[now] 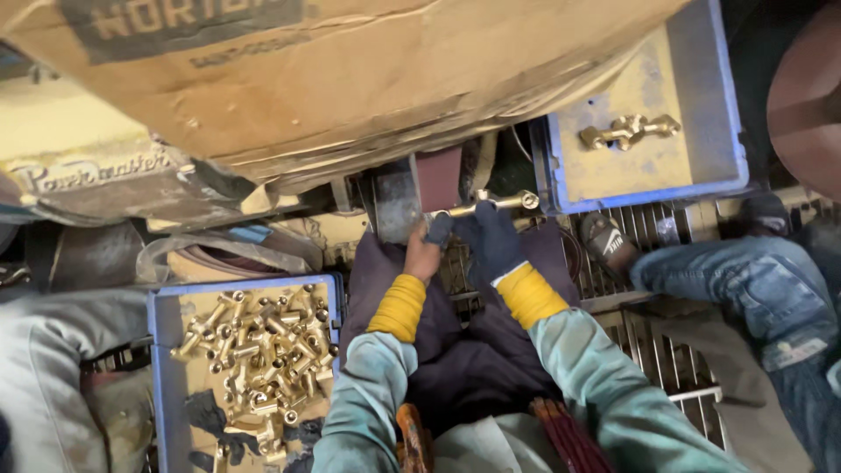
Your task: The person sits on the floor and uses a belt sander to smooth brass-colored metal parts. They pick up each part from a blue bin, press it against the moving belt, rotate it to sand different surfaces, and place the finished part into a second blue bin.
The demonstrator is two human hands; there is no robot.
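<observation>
1. A cardboard-covered belt sander point(350, 79) fills the top; its reddish sanding belt point(438, 175) runs down just above the hands.
2. Blue crate of raw brass fittings point(254, 350) sits lower left; another blue crate point(701, 114) upper right holds one finished brass piece point(628, 131).
3. The right hand point(486, 241), gloved, is closed around a brass fitting point(491, 204) lying crosswise against the belt.
4. The left hand point(425, 254) pinches the fitting's left end.

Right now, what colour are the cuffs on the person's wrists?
Yellow cuffs, clearest in the head view.
</observation>
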